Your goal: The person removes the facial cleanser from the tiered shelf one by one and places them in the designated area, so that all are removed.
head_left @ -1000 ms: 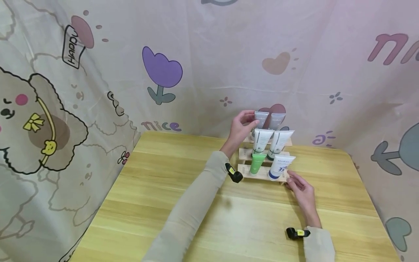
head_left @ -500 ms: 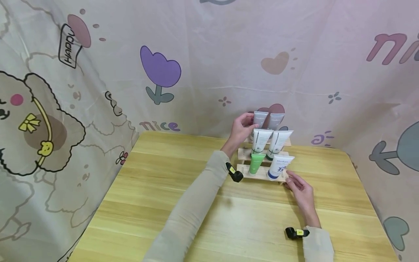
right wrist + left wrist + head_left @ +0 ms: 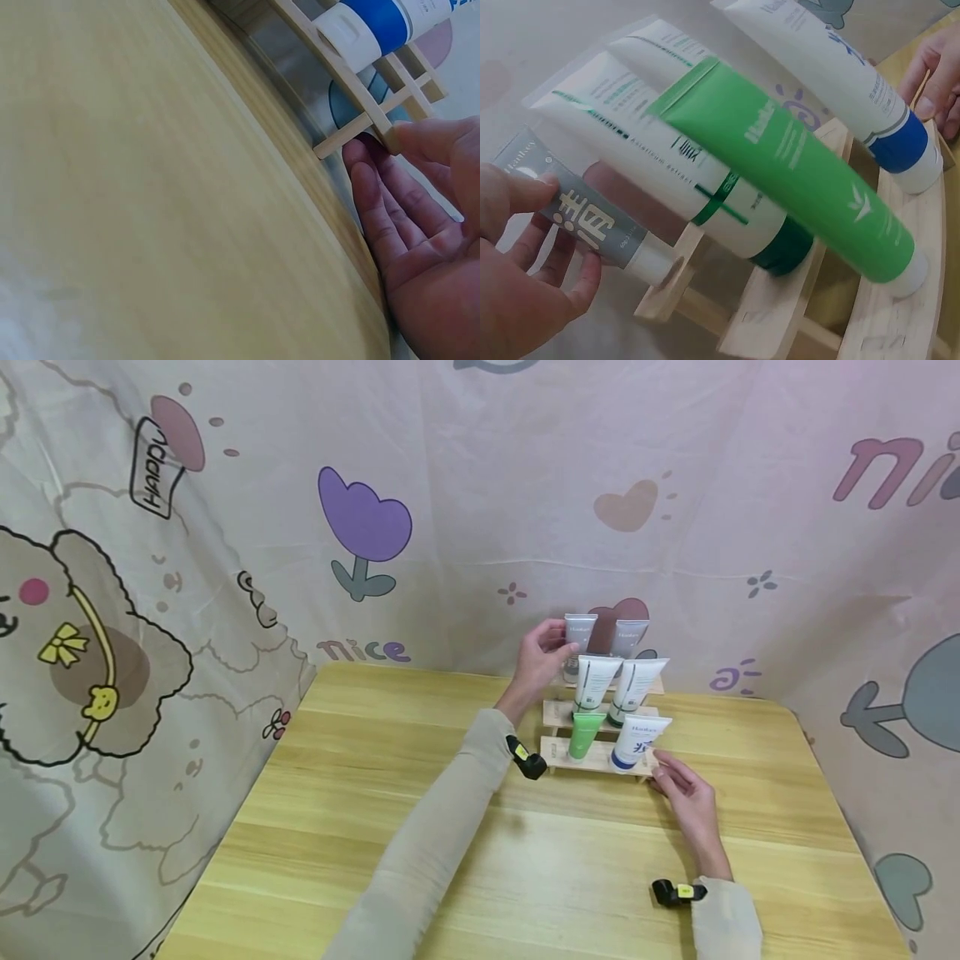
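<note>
My left hand point(image 3: 538, 662) pinches a small grey squeeze tube point(image 3: 585, 214) between thumb and fingers, at the left end of the top step of a three-step wooden rack point(image 3: 551, 752). In the left wrist view its white cap is at the edge of that step. A second grey tube point(image 3: 630, 635) stands to its right. With thumb on top and fingers beneath, my right hand point(image 3: 692, 797) grips the rack's front right corner, beside a white tube with a blue band point(image 3: 900, 142). Left of that tube stands a green tube point(image 3: 795, 172).
Two white tubes with green print, the left one point(image 3: 596, 683) and the right one point(image 3: 637, 683), stand on the middle step. Behind the wooden table point(image 3: 360, 777) hangs a printed cloth point(image 3: 480, 485), close to the back of the rack.
My left hand has shifted left with the grey tube, widening the gap to the other grey tube. The right hand keeps its hold on the rack corner.
</note>
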The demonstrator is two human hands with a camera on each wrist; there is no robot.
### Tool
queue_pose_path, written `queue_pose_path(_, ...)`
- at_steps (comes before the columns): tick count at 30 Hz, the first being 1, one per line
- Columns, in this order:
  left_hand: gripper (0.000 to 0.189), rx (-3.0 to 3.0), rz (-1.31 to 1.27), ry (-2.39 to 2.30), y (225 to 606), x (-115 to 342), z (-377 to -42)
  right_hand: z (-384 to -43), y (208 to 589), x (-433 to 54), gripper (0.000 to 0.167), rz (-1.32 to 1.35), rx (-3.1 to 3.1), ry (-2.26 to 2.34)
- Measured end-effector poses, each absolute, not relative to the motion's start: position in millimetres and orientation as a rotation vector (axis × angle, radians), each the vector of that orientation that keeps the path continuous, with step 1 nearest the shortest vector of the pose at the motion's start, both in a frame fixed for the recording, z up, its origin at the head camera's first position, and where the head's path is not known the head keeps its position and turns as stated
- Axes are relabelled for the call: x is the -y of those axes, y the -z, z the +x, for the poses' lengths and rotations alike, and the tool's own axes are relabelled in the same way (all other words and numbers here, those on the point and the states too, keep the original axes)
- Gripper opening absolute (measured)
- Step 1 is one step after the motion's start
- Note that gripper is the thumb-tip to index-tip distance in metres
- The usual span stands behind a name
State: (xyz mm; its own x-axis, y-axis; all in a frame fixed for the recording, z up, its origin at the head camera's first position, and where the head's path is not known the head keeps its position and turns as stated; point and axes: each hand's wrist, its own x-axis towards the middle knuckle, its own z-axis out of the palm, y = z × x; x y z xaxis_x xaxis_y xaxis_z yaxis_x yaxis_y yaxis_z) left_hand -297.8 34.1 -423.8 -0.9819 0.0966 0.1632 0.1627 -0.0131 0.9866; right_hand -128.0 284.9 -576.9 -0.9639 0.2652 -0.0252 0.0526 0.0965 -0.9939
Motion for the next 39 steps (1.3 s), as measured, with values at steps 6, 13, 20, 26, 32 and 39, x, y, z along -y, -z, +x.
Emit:
queue_pose_path(6,0.035,2.120,-0.287,2.203,424,-13,-298,-128,576,-285,0.045,-0.325,2.185,-1.999)
queue_pose_path(13,0.036,2.120,-0.320,2.163,430,8,-293,-129,578,-285,0.045,-0.322,2.206,-1.982)
queue_pose_path(20,0.039,2.088,-0.317,2.219,438,24,-285,-128,577,-285,0.047,-0.313,2.207,-1.974)
queue_pose_path(26,0.040,2.046,-0.222,2.290,447,33,-281,-127,576,-285,0.047,-0.327,2.211,-1.976)
queue_pose_path(32,0.037,2.044,-0.098,2.307,460,39,-280,-128,578,-286,0.048,-0.328,2.233,-1.954)
queue_pose_path(39,0.034,2.063,-0.017,2.294,483,45,-279,-129,579,-286,0.047,-0.296,2.201,-1.978)
